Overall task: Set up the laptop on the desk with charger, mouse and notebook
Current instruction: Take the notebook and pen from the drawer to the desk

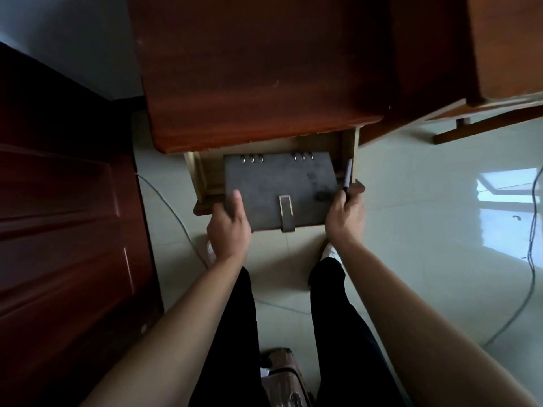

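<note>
Notebook is sitting over the open drawer below the near edge of the desk, the left hand gripping its near-left corner, the right hand seemingly pinching a pen at its right side. Setup is likely only beginning: laptop, charger and mouse are not showing. Pale tiles are spreading right; a dark door is standing left.

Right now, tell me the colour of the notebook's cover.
The notebook cover is dark grey, with a paler, tan-edged clasp; the head view shows it.
</note>
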The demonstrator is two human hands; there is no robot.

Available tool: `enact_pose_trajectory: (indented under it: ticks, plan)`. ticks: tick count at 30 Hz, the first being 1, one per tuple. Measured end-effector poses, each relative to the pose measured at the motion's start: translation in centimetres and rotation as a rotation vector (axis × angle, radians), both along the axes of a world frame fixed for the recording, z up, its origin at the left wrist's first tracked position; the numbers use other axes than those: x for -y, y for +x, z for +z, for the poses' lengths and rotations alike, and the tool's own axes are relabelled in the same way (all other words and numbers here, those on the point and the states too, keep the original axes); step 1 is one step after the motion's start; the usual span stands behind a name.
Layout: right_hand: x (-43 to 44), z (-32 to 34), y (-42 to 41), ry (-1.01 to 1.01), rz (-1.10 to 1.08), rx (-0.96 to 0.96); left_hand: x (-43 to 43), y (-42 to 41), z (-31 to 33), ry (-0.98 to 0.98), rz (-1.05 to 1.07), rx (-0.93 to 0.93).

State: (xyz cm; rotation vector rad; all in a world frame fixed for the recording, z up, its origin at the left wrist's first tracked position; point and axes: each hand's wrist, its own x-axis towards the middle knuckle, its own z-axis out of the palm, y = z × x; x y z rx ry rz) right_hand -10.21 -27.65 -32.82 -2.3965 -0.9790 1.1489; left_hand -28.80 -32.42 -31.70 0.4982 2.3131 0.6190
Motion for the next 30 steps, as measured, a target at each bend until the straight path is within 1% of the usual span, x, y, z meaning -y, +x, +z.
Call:
enact_pose_trajectory:
  ticks: [2,4,7,9,12,17,19,20,23,24,26,30]
  plan:
    - [2.5,0.3,0.4,-0.007,-0.030,0.005,1.8,0.0,0.6,0.066,-0.054,-0.073]
    - [3.9,0.8,0.4,0.028,-0.028,0.019,2.5,0.0,1.7,0.143,-0.060,-0.106]
    - [3.4,2.5,-0.5,0.235,-0.015,0.023,1.8,-0.5,3.6,0.256,-0.040,-0.130]
    - [1.6,3.7,-1.4,0.367,-0.005,0.018,0.4,-1.2,4.7,0.347,-0.031,-0.152]
    - [-2.7,5.4,-2.9,0.473,0.028,0.013,-3.2,-2.6,5.9,0.475,-0.060,-0.191]
    - [-10.8,7.0,-5.1,0.609,0.139,0.037,-9.7,-5.5,6.2,0.546,-0.030,-0.275]
    - [-13.1,7.4,-5.8,0.599,0.215,0.046,-11.6,-6.6,6.1,0.497,-0.049,-0.321]
    - [-14.0,7.3,-6.0,0.571,0.271,0.056,-12.3,-7.2,6.0,0.429,-0.079,-0.346]
    - [-15.3,6.7,-6.4,0.424,0.463,0.154,-13.0,-8.5,5.2,0.121,-0.251,-0.404]
    - [-15.4,6.4,-6.3,0.378,0.518,0.206,-12.8,-8.6,5.0,0.056,-0.315,-0.421]
    - [-15.1,5.9,-5.9,0.336,0.568,0.296,-12.2,-8.7,4.6,0.042,-0.388,-0.419]
    - [-15.1,5.2,-5.0,0.304,0.489,0.358,-11.7,-8.8,4.2,0.114,-0.328,-0.307]
